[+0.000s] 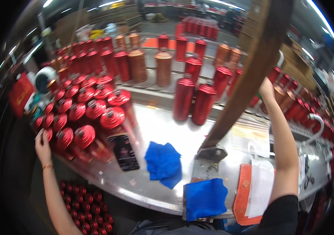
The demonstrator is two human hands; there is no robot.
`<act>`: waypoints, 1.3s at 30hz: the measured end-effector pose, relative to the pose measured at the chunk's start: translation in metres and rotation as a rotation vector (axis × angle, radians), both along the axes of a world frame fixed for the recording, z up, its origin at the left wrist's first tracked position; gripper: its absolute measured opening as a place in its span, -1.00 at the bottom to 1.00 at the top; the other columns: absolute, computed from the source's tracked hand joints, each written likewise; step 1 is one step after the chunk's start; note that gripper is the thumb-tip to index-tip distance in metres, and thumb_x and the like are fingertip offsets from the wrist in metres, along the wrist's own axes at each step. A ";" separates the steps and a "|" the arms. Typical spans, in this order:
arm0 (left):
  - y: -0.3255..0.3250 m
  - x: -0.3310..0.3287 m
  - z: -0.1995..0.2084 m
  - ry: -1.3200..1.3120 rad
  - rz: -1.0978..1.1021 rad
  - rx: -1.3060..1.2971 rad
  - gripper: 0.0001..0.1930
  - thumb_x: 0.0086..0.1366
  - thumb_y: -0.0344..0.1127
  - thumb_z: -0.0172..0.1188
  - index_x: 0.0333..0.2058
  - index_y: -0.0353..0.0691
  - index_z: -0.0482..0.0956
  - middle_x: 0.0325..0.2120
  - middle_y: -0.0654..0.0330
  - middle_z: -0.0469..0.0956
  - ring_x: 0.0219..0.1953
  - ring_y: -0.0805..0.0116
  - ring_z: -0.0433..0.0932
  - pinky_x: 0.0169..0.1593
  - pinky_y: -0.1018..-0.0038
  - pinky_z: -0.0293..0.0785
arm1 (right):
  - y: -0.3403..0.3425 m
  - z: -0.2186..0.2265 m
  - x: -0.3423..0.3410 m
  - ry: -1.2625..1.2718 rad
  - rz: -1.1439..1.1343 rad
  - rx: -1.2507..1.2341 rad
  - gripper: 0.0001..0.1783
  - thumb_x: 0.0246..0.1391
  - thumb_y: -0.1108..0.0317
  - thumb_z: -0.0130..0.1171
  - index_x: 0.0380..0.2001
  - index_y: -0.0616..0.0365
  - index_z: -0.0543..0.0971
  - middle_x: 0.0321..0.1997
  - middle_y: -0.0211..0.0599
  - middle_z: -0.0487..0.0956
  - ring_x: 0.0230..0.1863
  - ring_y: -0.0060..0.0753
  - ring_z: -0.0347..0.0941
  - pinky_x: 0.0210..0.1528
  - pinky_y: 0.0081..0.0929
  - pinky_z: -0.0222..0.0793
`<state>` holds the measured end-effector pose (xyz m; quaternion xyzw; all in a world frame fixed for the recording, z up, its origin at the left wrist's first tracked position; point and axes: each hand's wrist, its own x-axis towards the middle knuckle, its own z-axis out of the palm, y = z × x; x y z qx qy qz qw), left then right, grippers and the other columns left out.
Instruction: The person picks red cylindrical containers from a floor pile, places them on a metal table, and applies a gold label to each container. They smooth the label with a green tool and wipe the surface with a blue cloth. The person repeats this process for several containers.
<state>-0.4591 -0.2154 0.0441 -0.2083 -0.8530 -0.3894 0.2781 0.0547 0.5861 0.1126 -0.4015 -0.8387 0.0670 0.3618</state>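
My left hand (43, 149) is at the outer left edge of a dense group of shiny red metal bottles (85, 136) on the workbench. Its curled fingers are against a red bottle (49, 134) at that edge, and part of their grip is hidden. My right arm stretches far forward to the right, toward the bottle rows beyond the bench. There my right hand (266, 91) is beside a slanted brown beam, which hides its fingers; a bit of green shows by the palm. Two red bottles (184, 99) stand upright mid-bench, apart from the group.
A dark phone (123, 152) and two blue cloths (163, 161) (205, 198) lie on the metal bench (151, 197). The brown beam (249, 70) rises from a bracket. Copper-coloured bottles (163, 68) line the far side. Below left are more red bottles (85, 207); papers (261, 184) lie right.
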 end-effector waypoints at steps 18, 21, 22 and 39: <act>0.172 0.312 0.053 0.090 -0.971 -0.059 -0.52 0.48 -0.03 0.06 -0.02 -0.43 0.58 -0.13 -0.11 0.63 -0.11 0.21 0.60 -0.06 0.36 0.52 | -0.105 0.059 0.061 -0.255 0.059 0.272 -0.67 0.25 0.14 0.22 -0.16 0.19 0.49 -0.30 0.01 0.63 -0.20 0.06 0.61 -0.15 -0.13 0.48; 0.222 0.340 0.056 -0.264 -1.323 -0.144 -0.50 0.41 -0.21 0.20 0.21 -0.41 0.46 0.25 -0.11 0.41 -0.04 0.08 0.63 0.17 0.25 0.53 | -0.207 0.129 0.067 -0.245 0.320 0.006 -0.78 0.24 0.26 0.20 -0.15 0.16 0.54 -0.39 -0.18 0.52 -0.41 -0.32 0.47 -0.28 -0.36 0.38; 0.244 0.349 0.053 -0.406 -1.390 -0.045 -0.47 0.38 -0.17 0.26 0.20 -0.40 0.47 0.25 -0.10 0.42 -0.12 0.10 0.65 0.11 0.24 0.57 | -0.219 0.141 0.076 -0.229 0.431 -0.060 -0.78 0.24 0.28 0.20 -0.14 0.16 0.56 -0.43 -0.29 0.51 -0.43 -0.48 0.43 -0.33 -0.42 0.34; 0.305 0.454 -0.017 -2.155 -1.334 0.664 -0.43 0.55 -0.03 0.00 0.40 -0.11 0.15 0.03 0.12 0.57 -0.08 0.45 0.65 -0.05 0.52 0.63 | -0.309 -0.022 0.099 0.086 0.530 -1.396 -0.59 0.38 0.32 0.08 0.21 0.23 0.46 -0.26 -0.41 0.54 -0.30 -0.64 0.45 -0.25 -0.62 0.40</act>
